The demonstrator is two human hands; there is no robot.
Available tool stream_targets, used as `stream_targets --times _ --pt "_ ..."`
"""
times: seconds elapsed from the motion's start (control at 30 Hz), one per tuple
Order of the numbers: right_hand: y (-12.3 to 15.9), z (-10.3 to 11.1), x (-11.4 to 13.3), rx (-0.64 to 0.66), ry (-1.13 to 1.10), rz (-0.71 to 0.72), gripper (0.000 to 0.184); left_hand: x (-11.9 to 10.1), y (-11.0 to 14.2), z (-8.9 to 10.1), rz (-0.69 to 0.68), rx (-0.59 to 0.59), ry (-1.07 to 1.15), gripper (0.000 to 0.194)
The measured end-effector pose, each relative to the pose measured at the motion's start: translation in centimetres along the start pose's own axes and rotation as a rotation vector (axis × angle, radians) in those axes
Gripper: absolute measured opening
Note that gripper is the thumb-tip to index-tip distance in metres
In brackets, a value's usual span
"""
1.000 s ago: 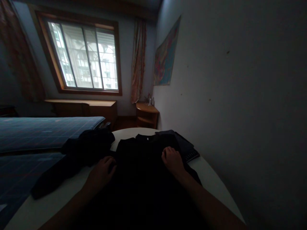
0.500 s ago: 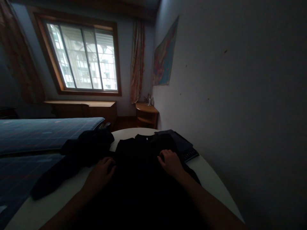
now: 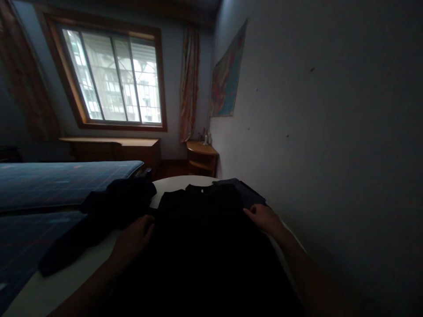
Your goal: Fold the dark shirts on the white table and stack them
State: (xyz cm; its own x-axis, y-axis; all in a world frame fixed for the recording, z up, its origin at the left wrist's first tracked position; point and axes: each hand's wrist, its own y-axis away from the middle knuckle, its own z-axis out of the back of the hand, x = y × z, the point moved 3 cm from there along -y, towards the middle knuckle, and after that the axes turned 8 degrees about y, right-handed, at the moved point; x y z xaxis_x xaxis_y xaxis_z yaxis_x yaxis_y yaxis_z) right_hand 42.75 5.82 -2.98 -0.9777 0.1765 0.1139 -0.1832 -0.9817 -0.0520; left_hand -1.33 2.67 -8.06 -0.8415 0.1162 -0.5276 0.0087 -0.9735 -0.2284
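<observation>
A black shirt (image 3: 201, 237) lies spread over the round white table (image 3: 76, 281), its collar at the far side with a small pale label inside. My left hand (image 3: 135, 235) is at the shirt's left edge, fingers and thumb curled in on the cloth. At the right edge my right hand (image 3: 264, 216) has its thumb and fingers closed together on the fabric. How much cloth each hand holds is hard to see in the dark. Folded dark clothes (image 3: 251, 193) stick out beyond the shirt's upper right, partly covered by it and my right hand.
A heap of dark clothing (image 3: 115, 202) lies on the table's left side. Behind it is a blue plaid mattress (image 3: 66, 180). A bare wall (image 3: 330, 154) stands close on the right. A wooden desk (image 3: 139, 143) and corner shelf (image 3: 202, 149) are at the back.
My right hand has moved right, off the shirt's chest to its right edge, with the fingers drawn together. My left hand has shifted slightly left. The shirt's upper part stays nearly in place.
</observation>
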Motion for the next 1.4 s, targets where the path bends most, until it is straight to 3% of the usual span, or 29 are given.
stream_targets --times 0.13,0.2,0.33,0.53,0.63,0.7,0.87,0.97,1.17,1.4 --pt "0.5 -0.4 -0.5 0.174 -0.026 0.126 0.037 0.8 -0.2 0.0 0.094 0.044 0.003 0.033" --pt "0.6 -0.5 -0.6 0.215 -0.007 0.169 0.031 0.7 -0.2 0.1 0.067 0.035 0.028 0.032" --pt "0.4 -0.7 -1.1 0.132 0.017 0.17 0.025 0.3 -0.2 0.4 -0.018 0.011 0.059 0.025" --pt "1.4 -0.2 -0.1 -0.058 0.148 0.068 0.022 -0.4 -0.1 0.7 0.003 0.011 0.012 0.027" --pt "2.8 0.6 3.1 -0.2 0.148 0.119 0.021 -0.5 0.1 0.9 0.055 0.013 0.015 0.031" --pt "4.0 0.5 6.3 -0.261 0.126 0.284 0.019 -0.5 0.2 1.0 0.055 0.013 0.039 0.032" --pt "6.8 -1.5 14.0 -0.176 -0.02 0.72 0.04 -0.2 0.1 0.9 0.039 -0.011 0.105 0.031" --pt "6.9 -2.2 17.7 -0.13 -0.077 0.834 0.046 -0.4 0.0 0.9 0.045 -0.026 0.116 0.031" --pt "4.1 -2.8 24.6 -0.04 -0.193 0.87 0.038 -1.3 0.7 1.1 0.02 -0.065 0.194 0.031" --pt "0.9 -4.5 29.9 0.173 -0.153 0.613 0.043 -2.3 1.6 0.9 0.032 -0.032 0.179 0.029"
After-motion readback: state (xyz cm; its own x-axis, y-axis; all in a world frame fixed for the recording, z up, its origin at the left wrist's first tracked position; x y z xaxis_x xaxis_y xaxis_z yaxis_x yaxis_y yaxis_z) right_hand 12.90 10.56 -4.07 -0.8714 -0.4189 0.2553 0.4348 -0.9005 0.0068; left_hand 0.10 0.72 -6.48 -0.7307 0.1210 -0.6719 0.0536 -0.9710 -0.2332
